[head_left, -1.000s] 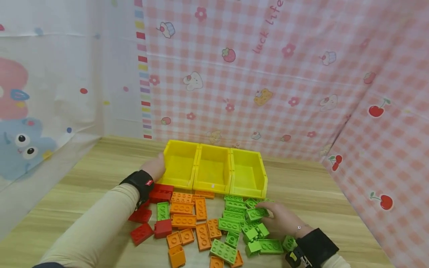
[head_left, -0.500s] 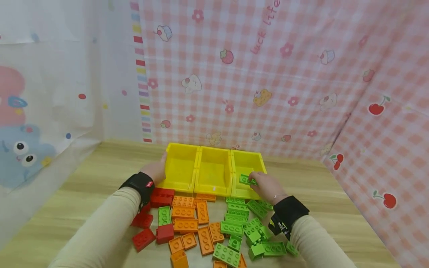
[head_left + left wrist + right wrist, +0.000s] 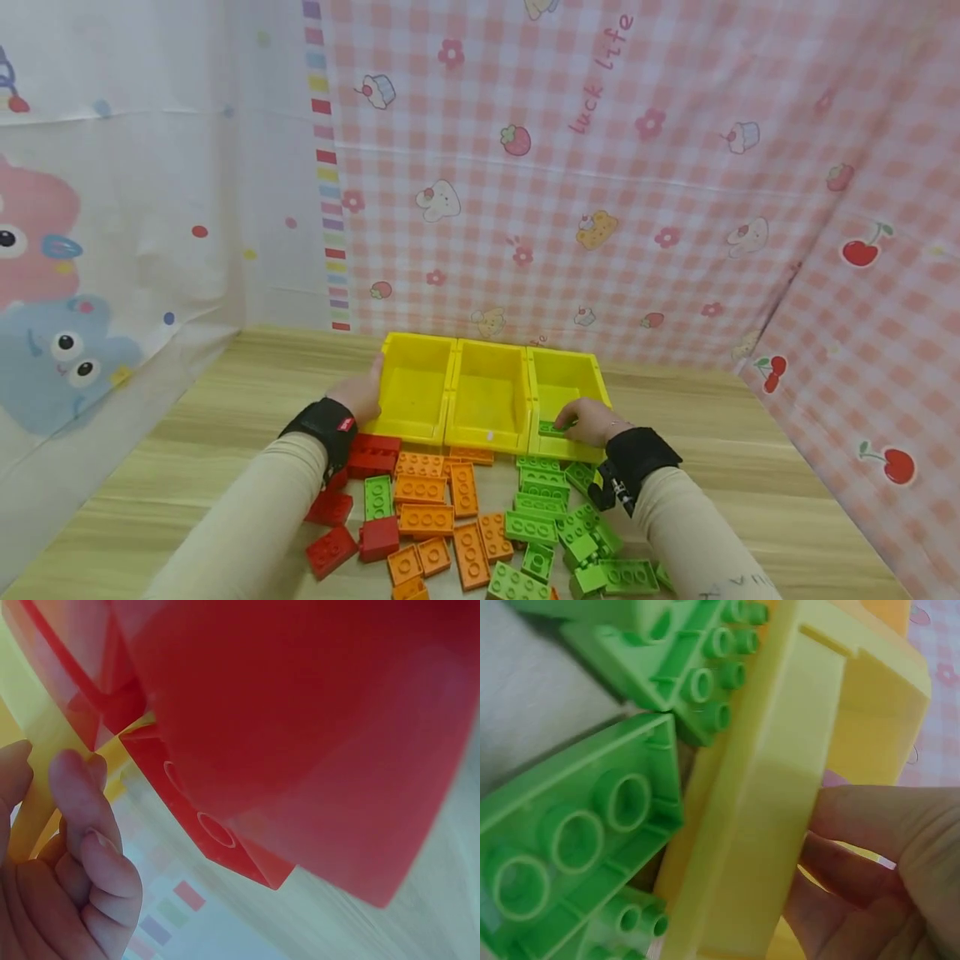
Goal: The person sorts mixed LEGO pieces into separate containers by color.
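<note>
Three yellow bins (image 3: 491,404) stand joined in a row at the back of the table. My left hand (image 3: 360,393) grips the outer side of the leftmost bin; in the left wrist view, curled fingers (image 3: 84,796) lie against its yellow wall. My right hand (image 3: 592,421) reaches down inside the rightmost bin, pinching a green building block (image 3: 551,428) low behind the front wall. From the right wrist, that front wall (image 3: 769,787) hides the block and my fingertips.
In front of the bins lie red blocks (image 3: 332,552) at left, orange blocks (image 3: 426,519) in the middle and green blocks (image 3: 531,527) at right. One green block (image 3: 378,497) sits between red and orange. Printed cloth (image 3: 480,183) walls the table behind and at the sides.
My right hand has carried a green block from the pile up and into the rightmost bin, then lowered it. My left hand stays on the leftmost bin.
</note>
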